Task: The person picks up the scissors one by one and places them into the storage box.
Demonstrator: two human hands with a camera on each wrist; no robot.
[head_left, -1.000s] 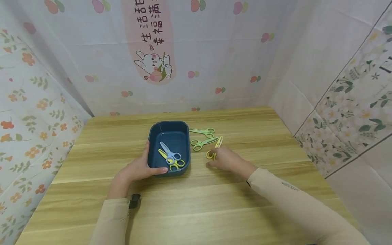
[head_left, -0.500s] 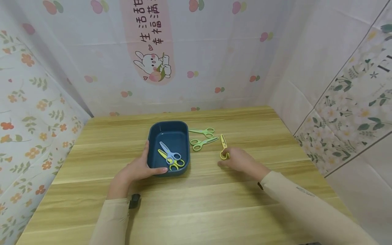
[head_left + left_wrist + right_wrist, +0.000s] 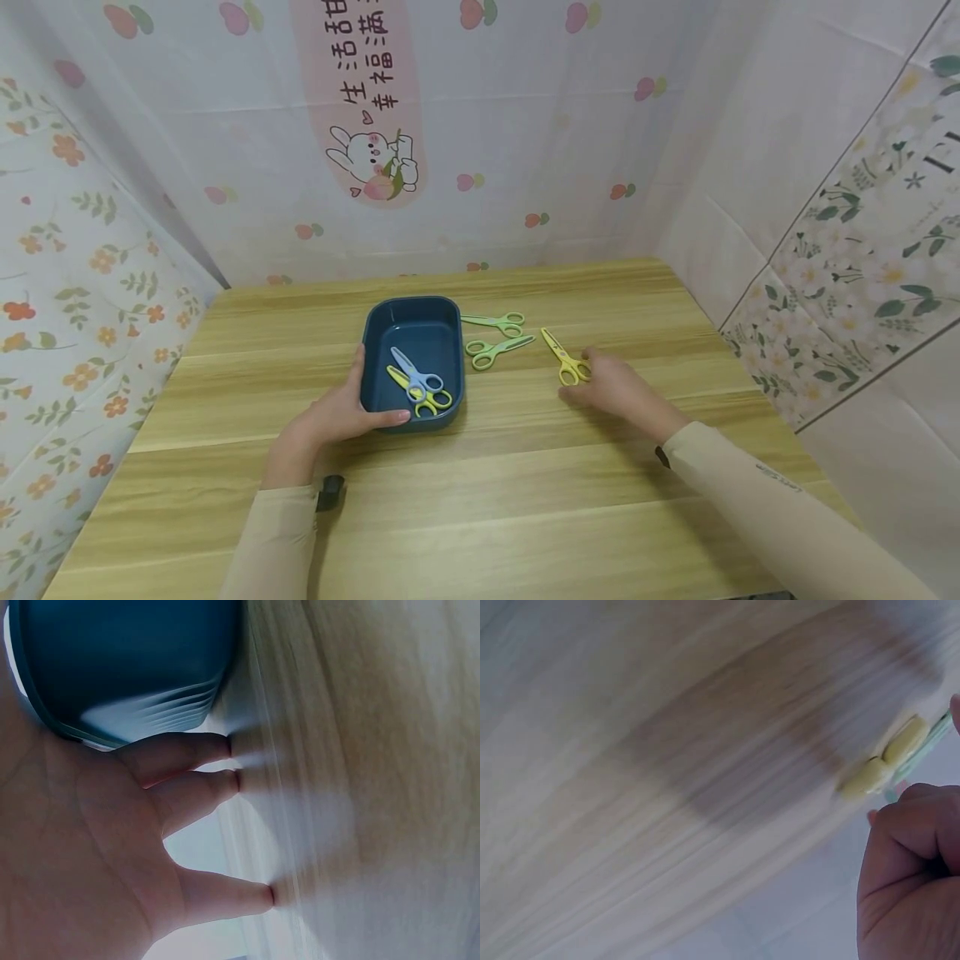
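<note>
In the head view, the left hand (image 3: 341,412) lies against a dark blue box (image 3: 414,310), thumb along its near rim, other fingers at its left side; the left wrist view shows those fingers fairly straight, tips at the tabletop. A light blue pair of scissors (image 3: 407,364) rests across a yellow one (image 3: 397,377) in the box. Another yellow pair (image 3: 558,350) is on the table, blades pointing away to the left. The right hand (image 3: 615,387) is at its handles, thumb and a finger spread around them; contact is unclear. Some right-hand fingers look bent in the right wrist view.
Two green pairs of scissors (image 3: 491,354) (image 3: 506,323) lie right of the box, the farther one's tip beside its wall. Patterned cloth (image 3: 487,150) hangs behind the wooden table (image 3: 450,517) and at both sides.
The right hand has moved right, and the yellow scissors on the table have shifted right and turned, handles swinging rightward. The left hand and box have stayed in place.
</note>
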